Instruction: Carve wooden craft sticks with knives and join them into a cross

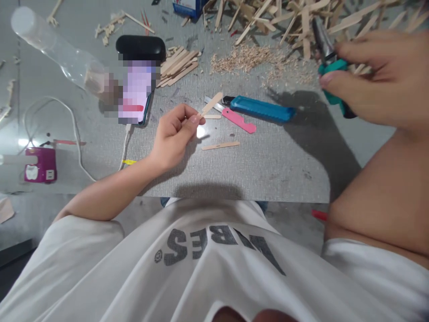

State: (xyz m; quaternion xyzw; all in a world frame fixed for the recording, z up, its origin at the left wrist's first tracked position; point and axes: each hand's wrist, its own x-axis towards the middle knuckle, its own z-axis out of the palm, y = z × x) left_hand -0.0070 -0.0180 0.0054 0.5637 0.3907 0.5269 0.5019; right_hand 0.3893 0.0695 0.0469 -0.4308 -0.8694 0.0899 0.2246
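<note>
In the head view my left hand (174,136) pinches a wooden craft stick (213,103) between thumb and fingers, its free end pointing up and right. My right hand (385,82) is raised at the upper right, wrapped round the green handles of a pair of pliers (324,44) with jaws pointing away from me. Just right of my left hand lie a pink folding knife (238,120) with its blade out and a blue utility knife (263,108). Another craft stick (221,146) rests on the table nearer to me.
Behind are a bundle of craft sticks (179,65), a heap of wood chips (241,59) and a large pile of sticks (304,22). On the left are a phone (136,89) on a white cable (77,127), a black case (140,48), a clear bottle (67,58) and a purple charger (47,165).
</note>
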